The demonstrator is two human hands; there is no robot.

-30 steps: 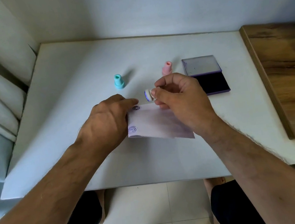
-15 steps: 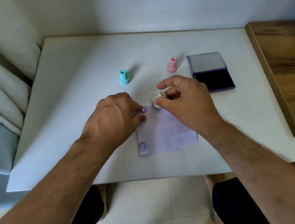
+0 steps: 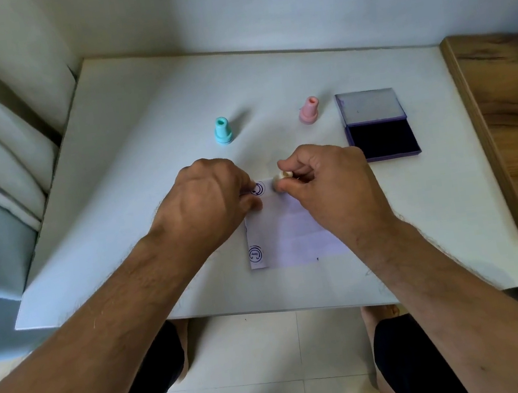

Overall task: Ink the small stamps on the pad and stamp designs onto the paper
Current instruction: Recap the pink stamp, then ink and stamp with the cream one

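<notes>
right hand (image 3: pixel 326 187): pinches cream stamp (image 3: pixel 281 178) at paper's (image 3: pixel 293 235) top edge, beside the existing print (image 3: pixel 257 189)
left hand (image 3: pixel 208 203): fingers curled, pressing paper's top-left corner
ink pad (image 3: pixel 381 139): open, to the right
risk: stamp looks tilted, so partial print; overlap with neighbouring print; smear if paper slips

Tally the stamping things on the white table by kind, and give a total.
Small stamps: 3, the blue stamp, the pink stamp, and the cream stamp pinched in the right hand
Ink pads: 1, the ink pad, lid open
Papers: 1, the paper
Total: 5
</notes>
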